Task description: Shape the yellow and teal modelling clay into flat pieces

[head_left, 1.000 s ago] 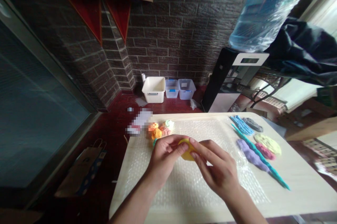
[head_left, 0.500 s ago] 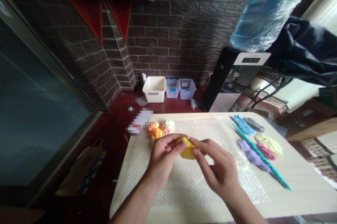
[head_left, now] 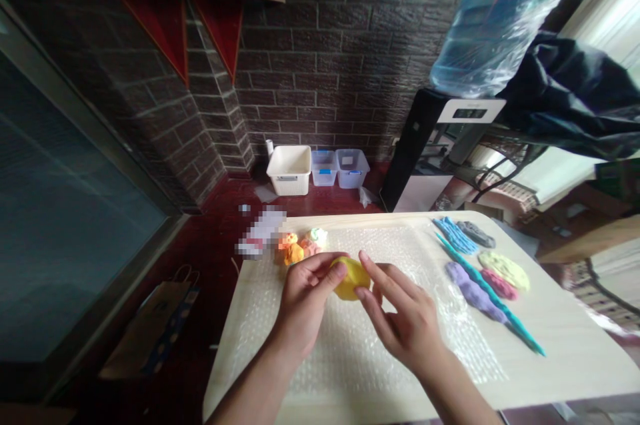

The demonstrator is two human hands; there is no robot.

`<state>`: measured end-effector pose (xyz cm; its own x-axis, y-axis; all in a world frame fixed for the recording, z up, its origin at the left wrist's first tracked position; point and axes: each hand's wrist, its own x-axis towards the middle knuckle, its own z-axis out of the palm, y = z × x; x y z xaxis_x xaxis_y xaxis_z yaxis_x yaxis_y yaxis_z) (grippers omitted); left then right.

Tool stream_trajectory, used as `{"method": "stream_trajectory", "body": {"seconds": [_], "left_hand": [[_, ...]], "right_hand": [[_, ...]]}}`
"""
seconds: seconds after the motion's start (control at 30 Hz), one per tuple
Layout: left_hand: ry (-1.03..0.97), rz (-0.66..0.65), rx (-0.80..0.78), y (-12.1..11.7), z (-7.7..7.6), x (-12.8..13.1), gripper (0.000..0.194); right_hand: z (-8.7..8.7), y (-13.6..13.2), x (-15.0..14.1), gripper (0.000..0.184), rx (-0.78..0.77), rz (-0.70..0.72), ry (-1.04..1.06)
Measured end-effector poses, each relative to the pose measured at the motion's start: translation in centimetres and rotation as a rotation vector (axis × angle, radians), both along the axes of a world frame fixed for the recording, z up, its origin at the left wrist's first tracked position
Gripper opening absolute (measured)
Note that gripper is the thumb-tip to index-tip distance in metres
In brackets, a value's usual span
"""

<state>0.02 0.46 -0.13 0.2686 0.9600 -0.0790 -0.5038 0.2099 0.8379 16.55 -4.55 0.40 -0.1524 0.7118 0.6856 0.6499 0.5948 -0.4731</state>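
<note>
A flattened yellow clay disc (head_left: 352, 280) is held up over the bubble wrap (head_left: 350, 352). My left hand (head_left: 306, 295) pinches its left side, thumb on the near face and fingers behind. At the disc's right rim is my right hand (head_left: 400, 308), its thumb and index finger spread apart. The right thumb tip seems to touch the rim; whether the index finger touches it I cannot tell. Beyond my left hand sit an orange clay lump (head_left: 293, 252) and a whitish-green lump (head_left: 317, 236), with a pinkish one between.
On the right of the table (head_left: 565, 372) lie a long teal clay roll (head_left: 500, 302), a purple piece (head_left: 473, 290), a pink piece (head_left: 499, 284), a pale yellow piece (head_left: 505, 270), blue strands (head_left: 456, 235) and a grey piece (head_left: 476, 234). Bins (head_left: 290, 175) and a water dispenser (head_left: 415, 152) stand behind.
My right thumb and index finger have spread and eased off the disc's rim. The disc now faces the camera more fully. The view has shifted slightly.
</note>
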Motion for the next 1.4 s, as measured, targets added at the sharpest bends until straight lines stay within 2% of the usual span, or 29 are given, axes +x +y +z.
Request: {"method": "stream_trajectory", "body": {"seconds": [0.2, 0.37, 0.5, 0.7, 0.8, 0.9, 1.0, 1.4], "left_hand": [[0.009, -0.043, 0.075, -0.07, -0.17, -0.13, 0.022], [0.040, -0.064, 0.114, -0.18, 0.03, -0.34, 0.024], [0.065, -0.099, 0.170, -0.15, 0.41, -0.40, 0.023], [0.167, -0.074, 0.192, 0.05, 0.31, -0.42, 0.027], [0.179, -0.071, 0.164, 0.12, 0.34, -0.47, 0.030], [0.138, -0.006, 0.136, 0.16, 0.40, -0.48, 0.028], [0.099, 0.035, 0.096, 0.18, 0.33, -0.45, 0.025], [0.081, -0.003, 0.091, 0.22, 0.55, -0.40, 0.029]], "right_hand": [[0.12, -0.13, -0.32, 0.034, -0.249, 0.042, 0.343], [0.46, -0.13, 0.14, 0.029, -0.405, 0.089, 0.424], [0.86, -0.12, 0.35, 0.030, -0.287, 0.066, 0.344], [0.70, -0.04, 0.41, 0.050, -0.067, 0.078, 0.001], [0.47, 0.06, 0.35, 0.057, -0.050, 0.024, -0.050], [0.38, 0.10, 0.10, 0.060, -0.054, 0.006, -0.064], [0.39, 0.10, -0.18, 0.061, -0.069, -0.001, -0.164], [0.35, -0.10, -0.34, 0.053, -0.159, 0.082, 0.103]]}}
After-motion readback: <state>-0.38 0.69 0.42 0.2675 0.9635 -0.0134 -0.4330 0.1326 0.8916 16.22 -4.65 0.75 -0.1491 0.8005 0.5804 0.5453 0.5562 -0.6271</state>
